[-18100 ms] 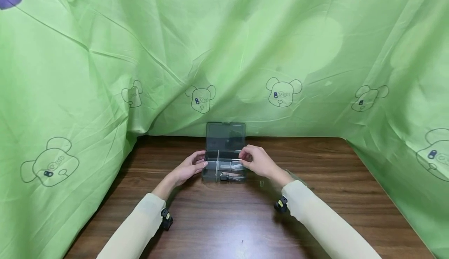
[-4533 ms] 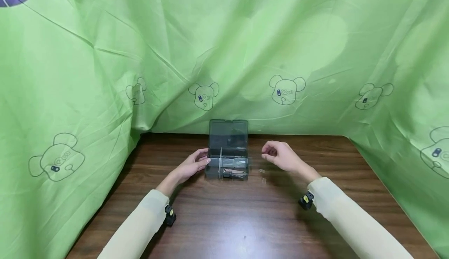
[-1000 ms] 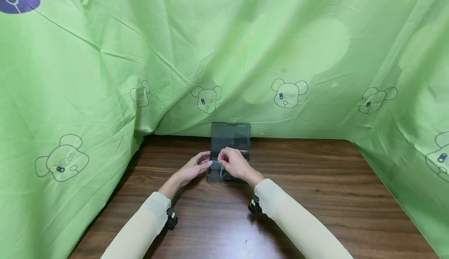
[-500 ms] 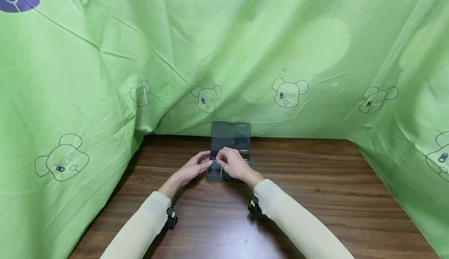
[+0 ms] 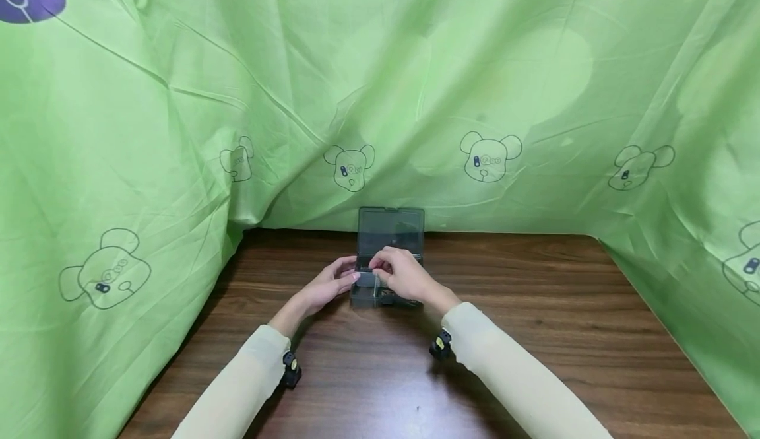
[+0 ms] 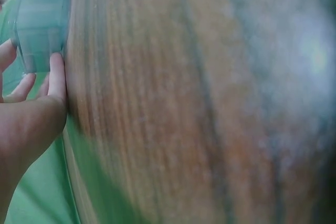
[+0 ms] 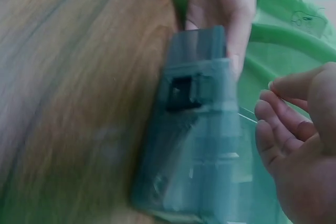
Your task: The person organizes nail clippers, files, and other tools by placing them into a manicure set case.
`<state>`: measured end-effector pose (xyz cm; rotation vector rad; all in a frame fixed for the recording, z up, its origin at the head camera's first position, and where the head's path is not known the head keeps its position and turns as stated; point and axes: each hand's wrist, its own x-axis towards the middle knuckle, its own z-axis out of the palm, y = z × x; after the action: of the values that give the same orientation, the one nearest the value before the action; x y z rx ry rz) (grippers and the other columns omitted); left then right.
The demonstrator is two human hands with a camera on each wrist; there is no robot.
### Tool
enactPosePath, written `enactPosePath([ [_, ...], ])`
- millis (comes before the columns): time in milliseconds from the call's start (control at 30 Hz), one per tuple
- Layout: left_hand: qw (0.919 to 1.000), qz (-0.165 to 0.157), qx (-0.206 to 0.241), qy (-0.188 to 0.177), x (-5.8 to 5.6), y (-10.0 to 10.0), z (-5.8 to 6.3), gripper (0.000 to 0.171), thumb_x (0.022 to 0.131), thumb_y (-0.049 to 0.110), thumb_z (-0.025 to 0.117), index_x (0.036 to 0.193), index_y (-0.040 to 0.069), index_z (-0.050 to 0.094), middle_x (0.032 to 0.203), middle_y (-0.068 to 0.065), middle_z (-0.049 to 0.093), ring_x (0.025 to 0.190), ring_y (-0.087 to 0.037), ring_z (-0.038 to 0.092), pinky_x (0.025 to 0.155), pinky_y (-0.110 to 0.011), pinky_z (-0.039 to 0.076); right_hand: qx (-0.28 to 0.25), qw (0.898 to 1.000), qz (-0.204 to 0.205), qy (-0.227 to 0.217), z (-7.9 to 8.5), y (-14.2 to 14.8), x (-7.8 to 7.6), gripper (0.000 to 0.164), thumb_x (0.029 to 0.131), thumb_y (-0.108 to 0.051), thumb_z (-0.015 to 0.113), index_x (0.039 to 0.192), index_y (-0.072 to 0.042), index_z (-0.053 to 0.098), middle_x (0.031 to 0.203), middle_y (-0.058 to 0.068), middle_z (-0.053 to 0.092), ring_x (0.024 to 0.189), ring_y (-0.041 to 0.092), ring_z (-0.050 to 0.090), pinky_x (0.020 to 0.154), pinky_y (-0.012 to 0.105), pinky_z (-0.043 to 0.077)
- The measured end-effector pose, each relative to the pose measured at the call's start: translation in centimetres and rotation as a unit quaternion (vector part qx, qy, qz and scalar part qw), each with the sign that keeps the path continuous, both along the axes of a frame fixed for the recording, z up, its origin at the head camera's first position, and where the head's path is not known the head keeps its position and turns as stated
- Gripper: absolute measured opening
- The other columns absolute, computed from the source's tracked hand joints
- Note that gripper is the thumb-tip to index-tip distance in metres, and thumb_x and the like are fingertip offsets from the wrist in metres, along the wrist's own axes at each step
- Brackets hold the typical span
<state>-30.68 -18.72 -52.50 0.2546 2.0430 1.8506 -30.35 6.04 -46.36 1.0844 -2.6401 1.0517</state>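
Observation:
A smoky clear compartment box (image 5: 365,298) stands on the table, its lid (image 5: 392,224) raised against the green cloth. My left hand (image 5: 323,286) grips its left end, thumb at the side and fingers farther back; the left wrist view has this hand (image 6: 37,111) at the box's end (image 6: 42,19). Over the box's middle hovers my right hand (image 5: 408,278), fingers curled and thumb close to the index finger. In the right wrist view no object shows at the right hand's fingertips (image 7: 266,95), but a tiny clear one could be hidden. A black item (image 7: 184,94) lies inside the box.
Dark wood-grain tabletop (image 5: 356,373) extends in front of the box and to both sides. Green cloth (image 5: 534,129) with bear prints hangs behind and along both sides. A small black camera sits on each wrist (image 5: 291,369).
Several seconds ago my right hand was beside the box, near small clear pieces on the table. It then moved over the left compartments and has now shifted slightly right. The left hand stays put.

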Motion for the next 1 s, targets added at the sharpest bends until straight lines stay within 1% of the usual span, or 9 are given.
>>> enactPosePath([
  [133, 1.0, -0.004, 0.003, 0.004, 0.0, 0.1, -0.1, 0.064, 0.11, 0.016, 0.06, 0.166, 0.006, 0.028, 0.165, -0.024, 0.034, 0.153, -0.037, 0.034, 0.122, -0.049, 0.039, -0.007, 1.0, -0.003, -0.002, 0.5, 2.2, 0.5, 0.007, 0.098, -0.005, 0.075, 0.103, -0.009, 0.076, 0.096, -0.004, 0.068, 0.085, 0.011, 0.063, 0.076, 0.029, 0.058],
  [200, 1.0, -0.001, 0.006, 0.005, 0.0, 0.1, -0.1, 0.065, 0.11, 0.016, 0.061, 0.165, 0.005, 0.029, 0.165, -0.025, 0.033, 0.153, -0.038, 0.033, 0.122, -0.049, 0.039, -0.01, 1.0, -0.006, -0.006, 0.5, 3.6, 0.8, 0.007, 0.098, -0.003, 0.076, 0.104, -0.007, 0.076, 0.095, -0.004, 0.069, 0.085, 0.011, 0.063, 0.076, 0.032, 0.06],
  [267, 0.9999, 0.002, 0.009, 0.006, 0.0, 0.0, -0.2, 0.065, 0.109, 0.016, 0.061, 0.165, 0.005, 0.029, 0.165, -0.025, 0.033, 0.154, -0.039, 0.033, 0.122, -0.049, 0.039, -0.009, 1.0, -0.015, -0.006, 0.2, 5.0, 1.1, 0.008, 0.096, -0.003, 0.077, 0.103, -0.006, 0.076, 0.094, -0.005, 0.068, 0.084, 0.011, 0.062, 0.075, 0.032, 0.06],
  [400, 0.9999, 0.004, 0.013, 0.006, 0.0, -0.1, -0.3, 0.065, 0.109, 0.017, 0.062, 0.165, 0.005, 0.03, 0.165, -0.025, 0.032, 0.154, -0.039, 0.032, 0.123, -0.049, 0.038, -0.008, 0.999, -0.037, -0.007, -0.7, 7.8, 1.7, 0.008, 0.094, -0.004, 0.079, 0.101, -0.006, 0.076, 0.09, -0.007, 0.066, 0.079, 0.009, 0.061, 0.071, 0.028, 0.058],
  [500, 0.9999, 0.004, 0.01, 0.006, 0.0, 0.0, -0.3, 0.065, 0.109, 0.017, 0.062, 0.164, 0.006, 0.031, 0.165, -0.025, 0.033, 0.154, -0.039, 0.033, 0.122, -0.049, 0.039, -0.007, 0.999, -0.051, -0.008, -1.5, 9.8, 2.2, 0.009, 0.093, -0.005, 0.081, 0.1, -0.006, 0.076, 0.088, -0.007, 0.066, 0.077, 0.008, 0.061, 0.069, 0.028, 0.057],
  [600, 0.9999, 0.006, 0.008, 0.005, 0.1, 0.0, -0.4, 0.064, 0.109, 0.017, 0.062, 0.164, 0.007, 0.031, 0.165, -0.025, 0.033, 0.154, -0.039, 0.033, 0.123, -0.049, 0.039, -0.003, 0.998, -0.058, -0.011, -2.4, 11.5, 2.6, 0.009, 0.092, -0.004, 0.081, 0.099, -0.005, 0.075, 0.087, -0.008, 0.066, 0.077, 0.008, 0.061, 0.068, 0.029, 0.058],
  [700, 0.9999, 0.008, 0.009, 0.004, 0.1, -0.1, -0.4, 0.064, 0.109, 0.017, 0.063, 0.164, 0.007, 0.032, 0.165, -0.024, 0.033, 0.154, -0.038, 0.033, 0.122, -0.048, 0.039, 0.008, 0.998, -0.062, -0.019, -3.2, 12.8, 2.9, 0.009, 0.092, -0.005, 0.082, 0.098, -0.007, 0.075, 0.087, -0.009, 0.065, 0.078, 0.007, 0.061, 0.069, 0.028, 0.057],
  [867, 0.9999, 0.008, 0.003, 0.008, 0.0, -0.1, -0.3, 0.063, 0.109, 0.018, 0.062, 0.164, 0.007, 0.032, 0.166, -0.023, 0.033, 0.154, -0.038, 0.033, 0.122, -0.049, 0.039, 0.036, 0.997, -0.049, -0.038, -4.2, 14.4, 3.6, 0.01, 0.091, -0.007, 0.083, 0.097, -0.01, 0.075, 0.086, -0.009, 0.064, 0.078, 0.007, 0.06, 0.068, 0.026, 0.055],
  [1000, 0.9999, 0.006, -0.002, 0.008, 0.1, -0.1, -0.1, 0.063, 0.11, 0.018, 0.062, 0.164, 0.008, 0.033, 0.166, -0.022, 0.033, 0.154, -0.038, 0.032, 0.122, -0.049, 0.039, 0.062, 0.997, -0.015, -0.04, -4.8, 15.1, 4.1, 0.012, 0.091, -0.006, 0.082, 0.1, -0.009, 0.075, 0.088, -0.002, 0.065, 0.078, 0.013, 0.062, 0.068, 0.028, 0.055],
])
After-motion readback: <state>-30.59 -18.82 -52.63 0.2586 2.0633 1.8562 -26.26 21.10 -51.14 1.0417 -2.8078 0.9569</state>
